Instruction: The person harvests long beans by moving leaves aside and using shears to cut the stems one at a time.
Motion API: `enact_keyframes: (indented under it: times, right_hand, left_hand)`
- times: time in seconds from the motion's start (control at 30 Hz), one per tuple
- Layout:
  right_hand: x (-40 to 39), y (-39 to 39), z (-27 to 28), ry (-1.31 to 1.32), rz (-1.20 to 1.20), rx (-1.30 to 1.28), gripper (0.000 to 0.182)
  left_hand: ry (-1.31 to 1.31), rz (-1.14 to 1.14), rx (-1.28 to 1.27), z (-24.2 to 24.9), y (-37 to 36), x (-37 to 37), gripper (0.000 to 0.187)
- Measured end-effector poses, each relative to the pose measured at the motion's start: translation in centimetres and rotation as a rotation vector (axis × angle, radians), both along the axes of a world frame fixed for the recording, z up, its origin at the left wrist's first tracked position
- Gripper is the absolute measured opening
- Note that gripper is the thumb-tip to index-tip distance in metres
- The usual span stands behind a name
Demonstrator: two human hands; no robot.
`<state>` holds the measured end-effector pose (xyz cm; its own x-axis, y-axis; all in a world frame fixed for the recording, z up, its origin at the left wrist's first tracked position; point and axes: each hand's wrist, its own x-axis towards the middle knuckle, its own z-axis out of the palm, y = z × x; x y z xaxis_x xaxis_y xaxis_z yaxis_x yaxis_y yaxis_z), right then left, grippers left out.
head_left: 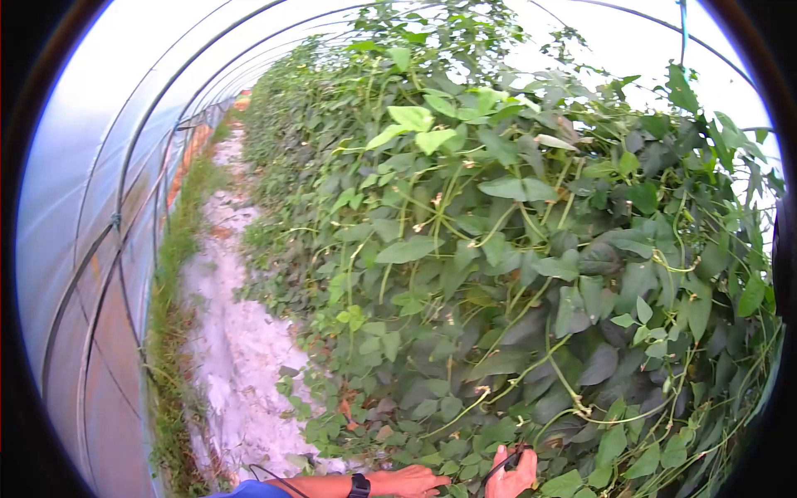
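At the bottom edge, my left hand reaches in from the left, with a dark band on its wrist. Its fingers point right, against low green leaves, and what they hold, if anything, is hidden. Just right of it, my right hand is closed around a small dark object, too small to name, by the foot of the plants. Broad-leaved climbing plants rise in front of both hands, with thin stems and a few slender pods.
A pale strip of ground runs away along the left of the plants, edged with grass. Curved hoops carry a translucent plastic wall at the far left. A dark cord lies beside my left forearm.
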<state>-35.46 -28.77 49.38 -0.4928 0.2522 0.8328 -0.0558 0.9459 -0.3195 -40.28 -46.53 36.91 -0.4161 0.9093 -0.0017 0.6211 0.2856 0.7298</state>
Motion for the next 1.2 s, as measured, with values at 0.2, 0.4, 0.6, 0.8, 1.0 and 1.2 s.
enact_keyframes:
  times: [0.2,0.4,0.6,0.8,1.0,1.2]
  right_hand:
    - [-1.4,-2.9,-5.9,-0.210,0.119,-0.198,0.036]
    - [-5.6,-6.1,-11.7,-0.416,0.284,-0.548,0.043]
    - [-9.8,-14.3,-11.4,-0.491,0.351,-0.640,0.049]
    - [-12.2,-18.9,-13.1,-0.572,0.358,-0.655,0.043]
    - [-14.6,-19.9,-14.5,-0.542,0.381,-0.761,0.034]
    - [-15.6,-21.1,-21.2,-0.675,0.397,-0.868,0.043]
  left_hand:
    - [-0.041,0.035,0.150,-3.7,-3.9,0.1,0.034]
    - [0.154,0.063,0.271,-7.1,-5.5,-2.1,0.010]
    - [0.054,0.155,0.067,-8.6,-13.8,-5.4,0.027]
    - [-0.121,0.167,-0.204,-9.5,-19.9,-6.5,0.047]
    - [-0.212,0.216,-0.226,-14.3,-24.2,-5.6,0.048]
    - [-0.280,0.323,-0.242,-19.1,-28.8,-4.7,0.045]
